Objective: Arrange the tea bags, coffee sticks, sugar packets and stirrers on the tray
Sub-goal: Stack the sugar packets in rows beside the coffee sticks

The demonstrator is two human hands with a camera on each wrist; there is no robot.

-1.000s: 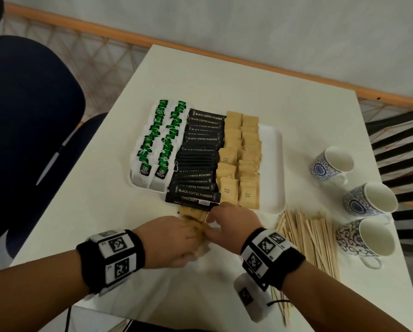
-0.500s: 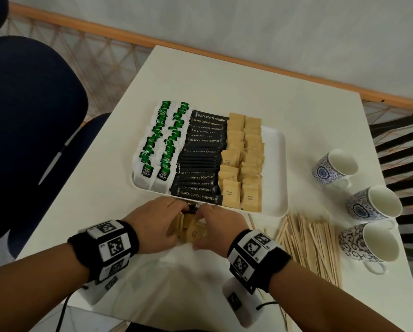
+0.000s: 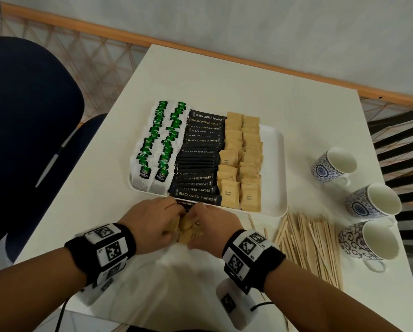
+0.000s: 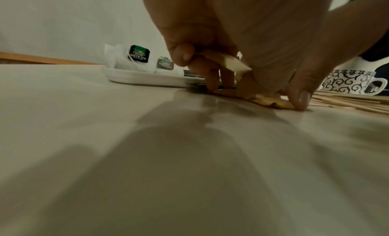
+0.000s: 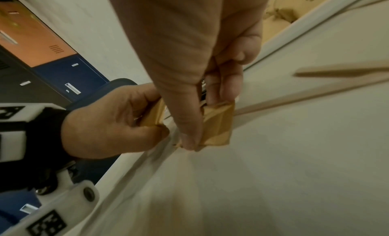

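A white tray (image 3: 276,164) holds green tea bags (image 3: 157,149), black coffee sticks (image 3: 198,159) and brown sugar packets (image 3: 246,159) in rows. Just in front of its near edge, both hands meet over a small heap of loose sugar packets (image 3: 188,232). My left hand (image 3: 150,221) pinches a packet (image 5: 152,114) between thumb and fingers. My right hand (image 3: 210,226) grips another packet (image 5: 218,124) against the table. A dark sachet (image 3: 185,202) lies half hidden behind the fingers. Wooden stirrers (image 3: 306,243) lie in a pile to the right of my right wrist.
Three patterned cups (image 3: 333,166) (image 3: 372,201) (image 3: 368,240) stand along the table's right side. A dark blue chair (image 3: 25,130) is off the table's left edge. The table's near edge lies just under my wrists.
Both hands have moved a little away from me, closer to the tray's near edge, still gathering the loose sugar packets; the packets between them now stand more bunched together.
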